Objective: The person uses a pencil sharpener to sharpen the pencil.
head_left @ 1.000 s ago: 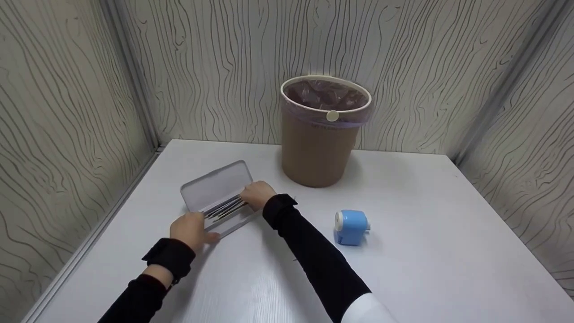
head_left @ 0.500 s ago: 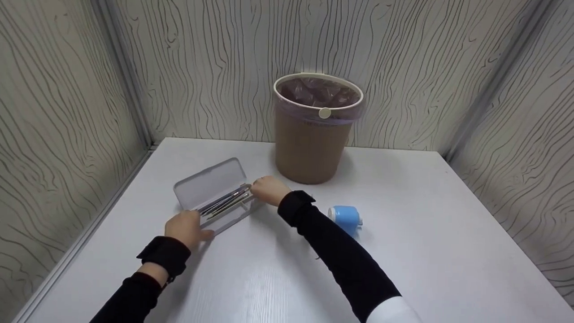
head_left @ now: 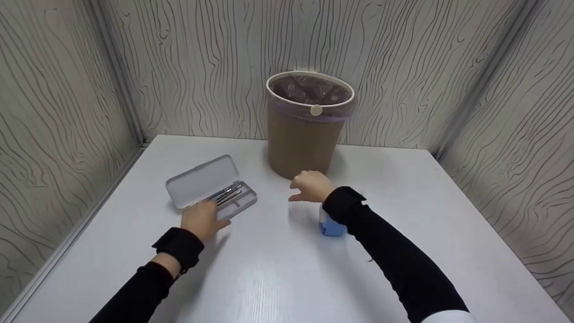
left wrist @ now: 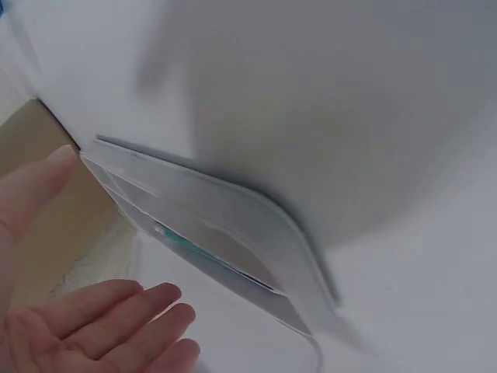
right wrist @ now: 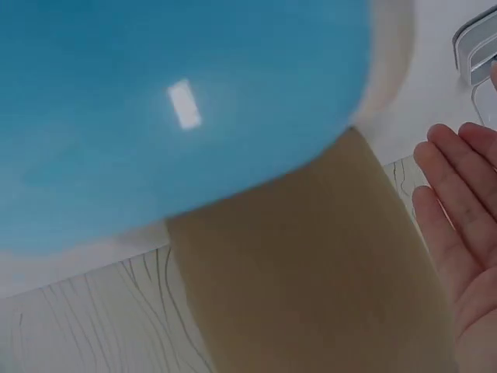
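standing between the bin [head_left: 305,134] and the pencil case [head_left: 210,188], both hands' grips are apart, empty.

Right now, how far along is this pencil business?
Done: the case lies open with pencils inside. In hand: nothing; the left hand rests at the case, the right hand hangs empty above the sharpener. Left: no pencil is out or in the sharpener.

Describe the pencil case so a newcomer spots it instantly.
Start at the tan bin at the white table's back edge, then look front-left. The pencil case lies flat by the left hand: grey, lid open, pencils inside.
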Demonstrator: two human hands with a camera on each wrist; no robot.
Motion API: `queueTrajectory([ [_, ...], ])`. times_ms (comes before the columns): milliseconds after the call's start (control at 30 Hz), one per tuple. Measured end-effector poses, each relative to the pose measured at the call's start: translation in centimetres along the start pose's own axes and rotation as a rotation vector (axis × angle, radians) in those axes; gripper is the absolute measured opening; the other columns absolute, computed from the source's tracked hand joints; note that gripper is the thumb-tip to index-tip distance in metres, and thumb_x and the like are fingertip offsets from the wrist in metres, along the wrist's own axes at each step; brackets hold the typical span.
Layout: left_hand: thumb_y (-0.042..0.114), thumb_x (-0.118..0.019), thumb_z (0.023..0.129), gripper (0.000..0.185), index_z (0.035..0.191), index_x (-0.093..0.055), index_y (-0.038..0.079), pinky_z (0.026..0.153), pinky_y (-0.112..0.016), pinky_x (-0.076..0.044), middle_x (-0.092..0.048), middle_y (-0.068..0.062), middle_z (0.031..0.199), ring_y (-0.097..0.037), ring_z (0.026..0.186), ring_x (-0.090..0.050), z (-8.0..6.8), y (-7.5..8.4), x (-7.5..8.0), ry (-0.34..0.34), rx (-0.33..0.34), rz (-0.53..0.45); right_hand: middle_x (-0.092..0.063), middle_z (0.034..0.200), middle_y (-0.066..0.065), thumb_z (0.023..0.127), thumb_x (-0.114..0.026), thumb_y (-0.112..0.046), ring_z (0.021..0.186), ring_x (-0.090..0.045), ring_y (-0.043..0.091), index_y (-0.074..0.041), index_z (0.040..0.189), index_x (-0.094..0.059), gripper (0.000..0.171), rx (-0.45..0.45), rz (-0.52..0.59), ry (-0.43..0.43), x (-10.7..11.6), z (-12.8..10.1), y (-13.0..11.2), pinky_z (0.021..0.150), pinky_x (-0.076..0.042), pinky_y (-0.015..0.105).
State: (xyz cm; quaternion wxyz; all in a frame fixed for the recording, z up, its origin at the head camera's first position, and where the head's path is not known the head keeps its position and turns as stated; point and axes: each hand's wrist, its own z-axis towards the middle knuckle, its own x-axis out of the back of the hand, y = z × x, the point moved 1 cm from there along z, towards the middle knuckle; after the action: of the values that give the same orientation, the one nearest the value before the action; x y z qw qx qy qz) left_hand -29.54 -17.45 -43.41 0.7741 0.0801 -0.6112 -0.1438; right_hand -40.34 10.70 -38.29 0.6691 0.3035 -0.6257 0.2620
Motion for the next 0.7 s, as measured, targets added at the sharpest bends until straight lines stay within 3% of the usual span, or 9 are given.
queueTrajectory([
  [200,0.037,-0.086,0.082,0.064,0.126,-0.066,-0.005,0.078,-0.045,-0.061,-0.075,-0.024,0.112,-0.032,0.091,-0.075,1.6,4.3,-1.1,-0.057,-0.062,-0.099,-0.079,0.111,0.016,0.086,-0.082,-0.031,0.098,-0.077,0.031,0.000,0.112,-0.078,0.040,-0.060,0.091,-0.024,1.0,-3.8,2.3,0.088,-0.062,0.043],
  [467,0.042,-0.083,0.084,0.075,0.138,-0.059,-0.005,0.107,-0.049,-0.053,-0.064,-0.025,0.139,-0.040,0.128,-0.063,2.9,7.6,-3.2,-0.200,-0.143,-0.137,-0.073,0.128,0.017,0.084,-0.082,-0.045,0.120,-0.069,0.034,0.000,0.127,-0.070,0.064,-0.199,0.192,-0.132,1.5,-8.1,3.4,0.104,-0.055,0.049],
  [700,0.044,-0.085,0.081,0.076,0.137,-0.061,-0.002,0.106,-0.048,-0.053,-0.067,-0.023,0.136,-0.039,0.125,-0.066,3.1,9.4,-4.9,-0.197,-0.224,-0.116,-0.063,0.144,0.018,0.082,-0.086,-0.038,0.134,-0.060,0.037,-0.002,0.144,-0.057,0.077,-0.272,0.293,-0.216,0.4,-10.2,3.8,0.113,-0.049,0.051],
])
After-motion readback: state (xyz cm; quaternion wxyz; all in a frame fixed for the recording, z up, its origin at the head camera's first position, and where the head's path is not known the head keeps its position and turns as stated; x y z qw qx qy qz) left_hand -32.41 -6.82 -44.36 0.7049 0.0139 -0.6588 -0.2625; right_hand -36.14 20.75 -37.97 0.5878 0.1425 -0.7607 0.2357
